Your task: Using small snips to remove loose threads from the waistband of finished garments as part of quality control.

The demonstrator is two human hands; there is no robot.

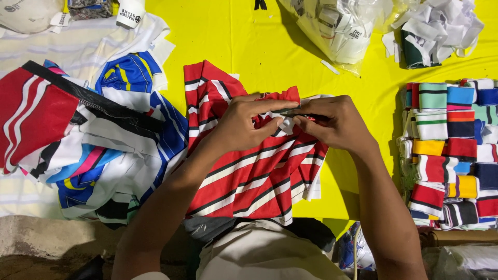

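Head view: we count two hands on one red knit piece [254,176] with black and white stripes, spread flat on the yellow surface [270,46]. Left hand [244,122] pinches its white edge, grip closed; right hand [334,122] is closed on a slim tool, perhaps a snipper. One loose heap of striped pieces [104,145] lies left, one stack of folded bands [451,150] right

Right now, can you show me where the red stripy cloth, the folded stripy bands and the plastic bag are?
red stripy cloth [249,181], head view, on its lower middle below the hands.
folded stripy bands [451,150], head view, on the middle of the stack at right.
plastic bag [342,28], head view, on its bulging middle.
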